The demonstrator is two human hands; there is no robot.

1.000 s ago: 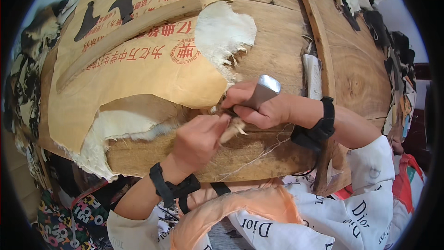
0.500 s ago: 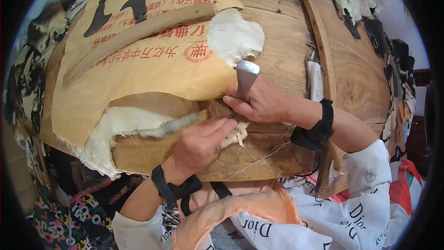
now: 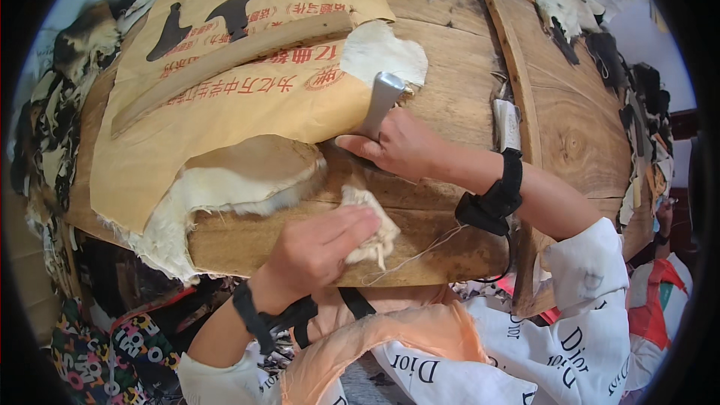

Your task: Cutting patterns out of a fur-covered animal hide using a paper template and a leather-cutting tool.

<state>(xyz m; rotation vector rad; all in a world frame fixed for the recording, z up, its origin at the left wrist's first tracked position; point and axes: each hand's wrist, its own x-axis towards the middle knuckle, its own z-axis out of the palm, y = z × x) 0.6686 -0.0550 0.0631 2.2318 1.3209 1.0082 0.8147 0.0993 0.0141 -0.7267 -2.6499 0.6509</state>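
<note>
My right hand [image 3: 409, 142] is closed around a flat grey metal knife [image 3: 382, 101], its shiny butt end pointing up. The blade end is hidden under the fingers, by the edge of a brown paper pattern [image 3: 300, 116]. My left hand [image 3: 315, 244] grips a small cream scrap of hide [image 3: 373, 244] over the near edge of the wooden board. Under the pattern lies a pale furry hide [image 3: 251, 180], showing along its curved near edge. Another white part of hide [image 3: 386, 52] shows at the pattern's right end.
A curved wooden strip [image 3: 232, 67] lies across the paper, with two dark pieces [image 3: 232, 11] beyond it. A raised wooden batten [image 3: 517, 67] crosses the board [image 3: 450, 52] at right. Loose thread [image 3: 420, 259] trails near the front edge. Fur scraps [image 3: 82, 52] hang at the left.
My left hand has drawn the hide scrap slightly down, away from the pelt's edge. My right hand with the knife has moved a little left and up, apart from the left hand.
</note>
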